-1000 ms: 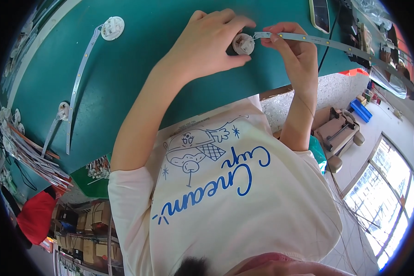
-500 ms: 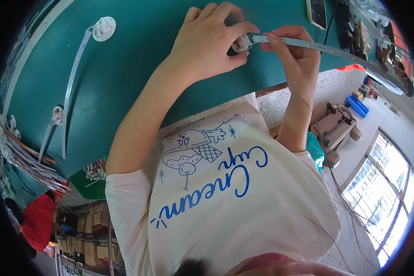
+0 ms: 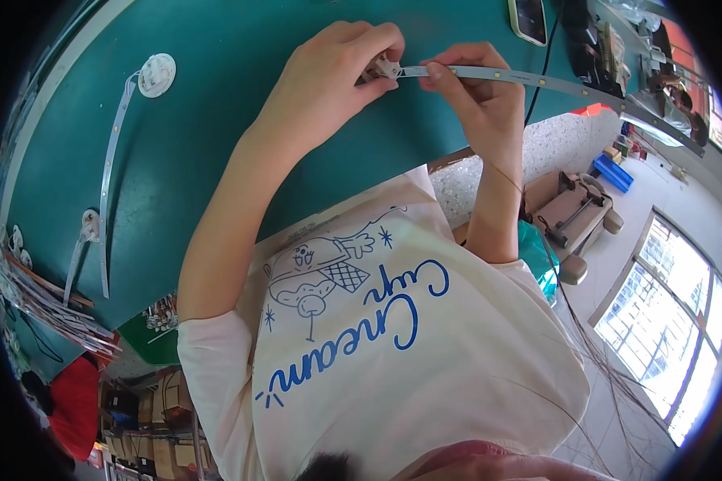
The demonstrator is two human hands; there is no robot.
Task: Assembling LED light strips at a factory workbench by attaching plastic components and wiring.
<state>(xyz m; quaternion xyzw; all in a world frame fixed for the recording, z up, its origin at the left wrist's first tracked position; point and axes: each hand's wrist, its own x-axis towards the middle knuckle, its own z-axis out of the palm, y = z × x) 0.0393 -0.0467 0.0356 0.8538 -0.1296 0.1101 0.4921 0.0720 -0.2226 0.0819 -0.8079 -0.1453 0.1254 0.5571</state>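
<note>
My left hand (image 3: 333,80) is closed over a small white round plastic piece (image 3: 388,67), pinching it between thumb and fingers, which partly hide it. A narrow white LED strip (image 3: 541,82) with small yellowish squares runs right from that piece, apparently joined by short thin wires. Close to this joined end, my right hand (image 3: 485,88) grips the strip between thumb and forefinger. The strip's far end reaches past the table's right side. On the left of the table lies a second LED strip (image 3: 110,172) with a white disc (image 3: 157,75) at its top end.
Near the second strip lies a shorter strip with a small round piece (image 3: 91,226). A pile of strips and wires (image 3: 52,301) covers the table's lower left corner. A phone (image 3: 528,21) and a black cable (image 3: 547,64) are at the upper right. A green bin (image 3: 148,337) stands below.
The view has shifted slightly. Both hands have moved a little left with the strip, and my left fingers have closed more tightly around the round piece.
</note>
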